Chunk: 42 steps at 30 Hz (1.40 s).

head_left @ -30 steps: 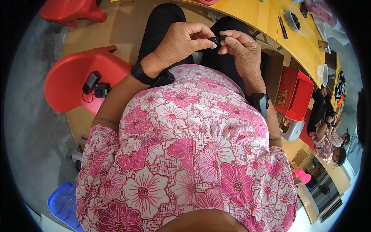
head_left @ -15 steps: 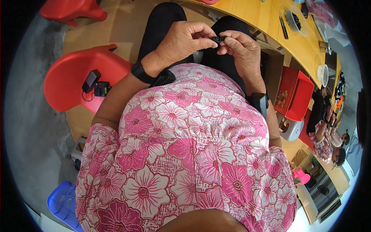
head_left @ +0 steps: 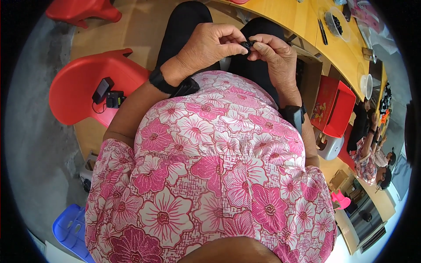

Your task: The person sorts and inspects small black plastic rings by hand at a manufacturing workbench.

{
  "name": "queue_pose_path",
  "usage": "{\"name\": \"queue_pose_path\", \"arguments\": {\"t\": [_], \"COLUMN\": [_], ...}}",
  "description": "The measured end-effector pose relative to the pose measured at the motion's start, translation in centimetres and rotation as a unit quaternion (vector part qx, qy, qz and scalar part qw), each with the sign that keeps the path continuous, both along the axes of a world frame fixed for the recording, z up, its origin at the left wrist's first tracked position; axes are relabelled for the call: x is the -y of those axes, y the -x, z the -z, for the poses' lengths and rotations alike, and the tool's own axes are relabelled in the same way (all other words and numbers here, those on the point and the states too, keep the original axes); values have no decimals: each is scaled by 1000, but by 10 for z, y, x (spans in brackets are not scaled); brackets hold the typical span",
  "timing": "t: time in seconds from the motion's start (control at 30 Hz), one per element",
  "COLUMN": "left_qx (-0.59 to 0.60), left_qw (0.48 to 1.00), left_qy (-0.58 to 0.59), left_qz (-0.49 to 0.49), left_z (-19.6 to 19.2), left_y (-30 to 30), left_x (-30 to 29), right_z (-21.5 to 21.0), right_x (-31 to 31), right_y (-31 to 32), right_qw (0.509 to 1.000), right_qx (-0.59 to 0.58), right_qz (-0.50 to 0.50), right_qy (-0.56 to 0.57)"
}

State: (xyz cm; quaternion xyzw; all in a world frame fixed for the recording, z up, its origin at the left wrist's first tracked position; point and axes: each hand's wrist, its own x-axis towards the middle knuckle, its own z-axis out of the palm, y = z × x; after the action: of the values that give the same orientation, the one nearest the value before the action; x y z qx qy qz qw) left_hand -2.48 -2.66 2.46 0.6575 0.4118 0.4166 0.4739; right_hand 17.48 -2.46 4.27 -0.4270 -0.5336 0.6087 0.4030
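Above my lap, a small black round piece (head_left: 248,44) is pinched between both hands; it looks like a plastic part with a hole, too small to tell its kind. My left hand (head_left: 209,44) grips its left side with thumb and forefinger. On the other side my right hand (head_left: 277,55) holds it between thumb and forefinger, with the remaining fingers curled. The fingertips cover much of the piece. A clear plastic bowl (head_left: 344,34) with several small black pieces stands on the yellow table (head_left: 302,19), beyond my right hand.
A black pen (head_left: 322,32) lies near the bowl. A red chair (head_left: 72,94) at left carries black devices (head_left: 115,99). A red box (head_left: 335,107) sits on a grey stool (head_left: 331,148) at right. Other people (head_left: 370,158) sit farther right, beside another empty-looking bowl (head_left: 366,85).
The black piece has turned slightly between my fingers, and my fingertips have shifted a little closer together. Both hands stay in nearly the same place.
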Motion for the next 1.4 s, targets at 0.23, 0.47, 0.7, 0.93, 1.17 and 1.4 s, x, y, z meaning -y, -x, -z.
{"name": "queue_pose_path", "arguments": {"t": [0.23,0.47,0.7,0.93,1.17,1.4], "left_qx": [-9,-11,-11,18,16,29], "left_qw": [1000,1000,1000,1000,1000,999], "left_qy": [-12,-14,4,12,2,-4], "left_qz": [-1,-5,-10,-12,-18,-33], "left_z": [1,5,2,5,-1,-3], "left_y": [3,7,6,1,-5,-4], "left_x": [2,5,6,2,-3,-2], "right_z": [0,0,-15,4,1,-5], "right_x": [2,4,5,4,1,0], "right_y": [4,8,11,7,3,9], "right_qw": [999,990,930,994,996,998], "right_qx": [9,87,263,28,-60,-14], "right_qz": [-5,2,-12,7,31,39], "right_qy": [-52,-115,-255,-102,51,-39]}}
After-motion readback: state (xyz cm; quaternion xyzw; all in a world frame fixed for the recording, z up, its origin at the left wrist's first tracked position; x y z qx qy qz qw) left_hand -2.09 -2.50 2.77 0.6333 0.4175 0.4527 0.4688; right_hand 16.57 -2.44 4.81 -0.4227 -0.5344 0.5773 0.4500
